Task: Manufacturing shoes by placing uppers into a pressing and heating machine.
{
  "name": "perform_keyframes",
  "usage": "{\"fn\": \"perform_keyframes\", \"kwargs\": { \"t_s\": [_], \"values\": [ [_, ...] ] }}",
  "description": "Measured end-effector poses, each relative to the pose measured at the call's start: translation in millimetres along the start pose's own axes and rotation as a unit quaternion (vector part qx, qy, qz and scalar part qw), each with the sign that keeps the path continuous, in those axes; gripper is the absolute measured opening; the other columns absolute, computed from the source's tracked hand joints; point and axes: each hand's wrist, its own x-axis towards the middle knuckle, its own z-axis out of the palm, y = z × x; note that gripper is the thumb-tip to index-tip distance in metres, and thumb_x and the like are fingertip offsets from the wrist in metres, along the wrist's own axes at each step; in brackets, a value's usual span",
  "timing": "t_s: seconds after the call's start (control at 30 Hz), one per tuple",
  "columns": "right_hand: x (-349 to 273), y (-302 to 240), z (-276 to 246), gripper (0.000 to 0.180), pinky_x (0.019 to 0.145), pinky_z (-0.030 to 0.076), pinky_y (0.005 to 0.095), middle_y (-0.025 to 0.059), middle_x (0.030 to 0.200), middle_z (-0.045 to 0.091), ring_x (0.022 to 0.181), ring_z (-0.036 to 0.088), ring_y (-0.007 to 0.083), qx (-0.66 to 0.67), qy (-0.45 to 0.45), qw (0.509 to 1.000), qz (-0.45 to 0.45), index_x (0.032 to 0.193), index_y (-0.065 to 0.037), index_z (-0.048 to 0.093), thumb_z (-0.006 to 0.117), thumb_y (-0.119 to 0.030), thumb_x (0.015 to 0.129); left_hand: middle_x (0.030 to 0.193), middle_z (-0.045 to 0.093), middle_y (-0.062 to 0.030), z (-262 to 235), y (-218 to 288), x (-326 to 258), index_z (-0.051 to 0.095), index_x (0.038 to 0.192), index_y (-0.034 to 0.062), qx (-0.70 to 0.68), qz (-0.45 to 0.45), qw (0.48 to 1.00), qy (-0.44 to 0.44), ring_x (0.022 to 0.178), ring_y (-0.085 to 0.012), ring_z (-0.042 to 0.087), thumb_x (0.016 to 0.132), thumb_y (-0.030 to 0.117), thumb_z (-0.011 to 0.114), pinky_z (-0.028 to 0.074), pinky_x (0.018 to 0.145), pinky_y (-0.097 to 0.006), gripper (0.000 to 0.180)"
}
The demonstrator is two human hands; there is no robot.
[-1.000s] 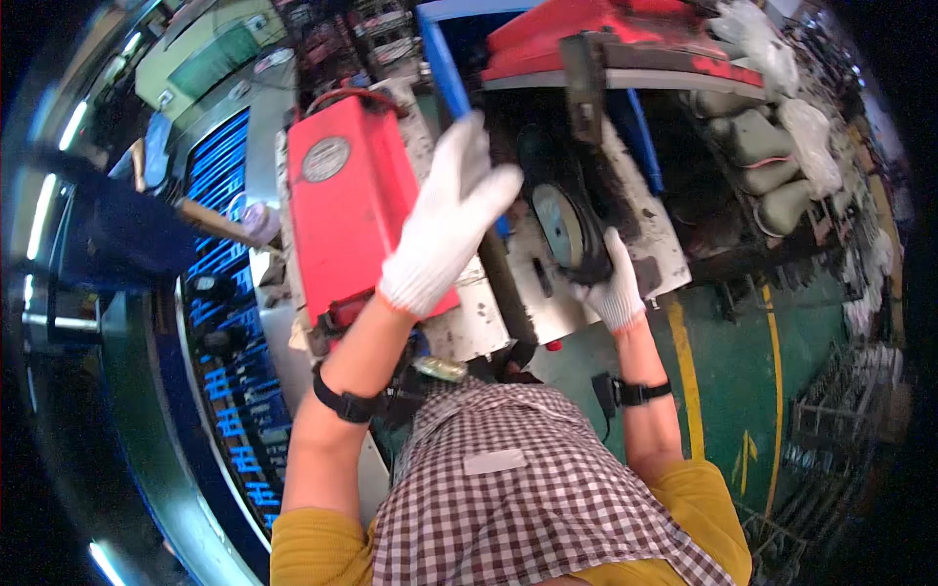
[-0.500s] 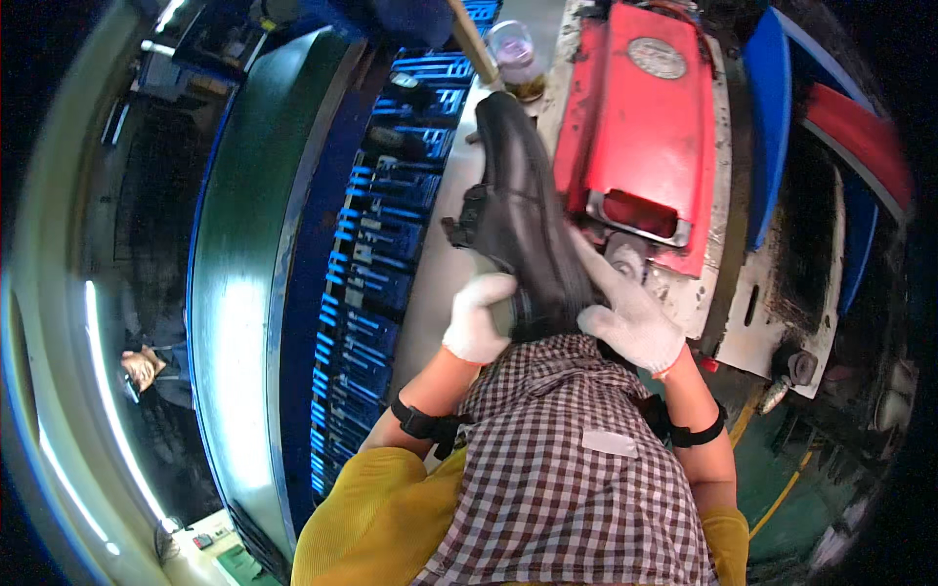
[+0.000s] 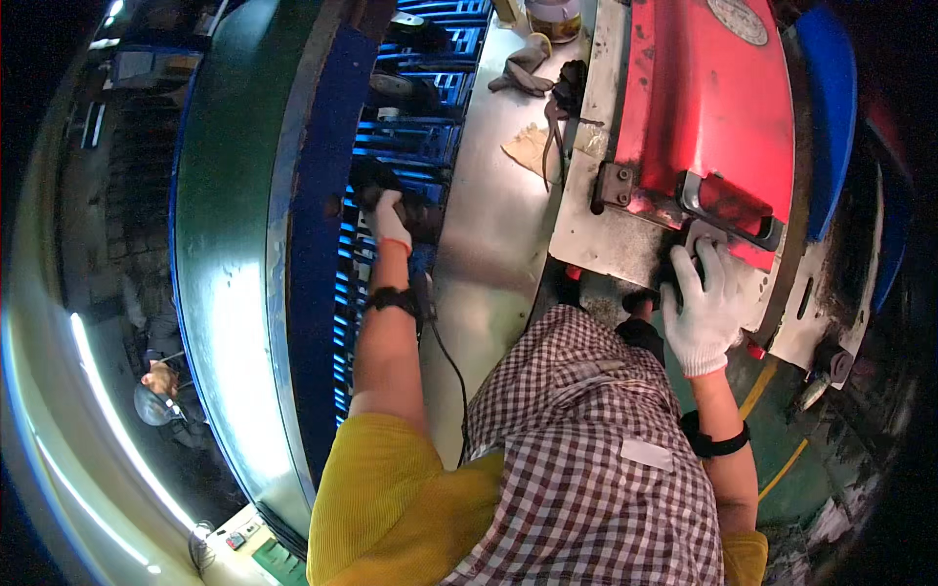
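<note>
Since the earlier frame the black leather shoe (image 3: 396,200) has moved from the chest to the blue slatted conveyor rack (image 3: 391,146), left hand (image 3: 389,217) grasping it. Right hand (image 3: 705,303) rests open-fingered against the red press machine (image 3: 718,107). Placing step; release judged next.

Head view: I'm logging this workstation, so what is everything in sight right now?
Black shoe: one, black, on the blue slatted rack at left, under the left hand.
Blue rack: one, blue, left of the metal bench.
Metal bench top: one, silver, centre.
Red machine cover: one, red, upper right.
Black handle: one, black, at the cover's lower edge.
Pliers: one, dark, on the bench.
Spare glove: one, grey, top of the bench.
Jar: one, clear, top edge.
Left hand: white glove, on the shoe.
Right hand: white glove, against the machine below the handle.
</note>
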Motion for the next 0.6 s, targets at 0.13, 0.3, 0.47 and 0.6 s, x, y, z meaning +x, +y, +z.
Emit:
{"fn": "perform_keyframes", "kwargs": {
  "t_s": [0.13,0.3,0.47,0.6],
  "values": [
    [0.2,3.6,7.4,0.065,0.103,0.047,0.0503,0.0131,0.137,0.059,0.127,0.055,0.0388,-0.015,-0.01,1.0,0.019,0.135,-0.022,0.064,0.08,-0.016,0.072,0.14,0.057,-0.0164,12.7,25.2,48.3,0.045,0.15,-0.0022,0.093,0.031,0.994,0.038,0.12,-0.0311,0.057,0.073,0.015,0.079,0.047,0.102,-0.044,0.085],
    [2.2,2.1,9.1,0.063,0.105,0.046,0.0491,0.0135,0.137,0.059,0.125,0.056,0.0384,-0.018,-0.003,1.0,0.024,0.133,-0.021,0.066,0.08,-0.015,0.072,0.165,0.033,-0.0215,5.3,28.6,70.6,0.024,0.163,0.0005,0.398,0.049,0.912,0.084,0.148,-0.0357,0.04,0.092,0.023,0.072,0.035,0.119,-0.044,0.088],
    [-0.8,0.5,7.5,0.062,0.105,0.047,0.0492,0.0137,0.136,0.06,0.125,0.056,0.0387,-0.027,0.0,0.999,0.029,0.133,-0.021,0.066,0.079,-0.015,0.072,0.17,0.022,-0.0215,6.4,20.1,1.4,0.012,0.165,0.0001,0.314,0.149,0.937,-0.037,0.156,-0.0365,0.026,0.101,0.021,0.06,0.024,0.127,-0.042,0.083],
    [1.4,-1.2,-3.5,0.061,0.107,0.045,0.0492,0.0145,0.136,0.06,0.127,0.056,0.0389,-0.007,-0.004,1.0,0.026,0.131,-0.018,0.068,0.081,-0.012,0.071,0.166,0.028,-0.0277,-21.9,-22.5,-77.4,0.021,0.16,-0.008,0.377,0.154,0.91,-0.082,0.154,-0.0386,0.03,0.098,0.028,0.061,0.023,0.127,-0.04,0.081]
  ]
}}
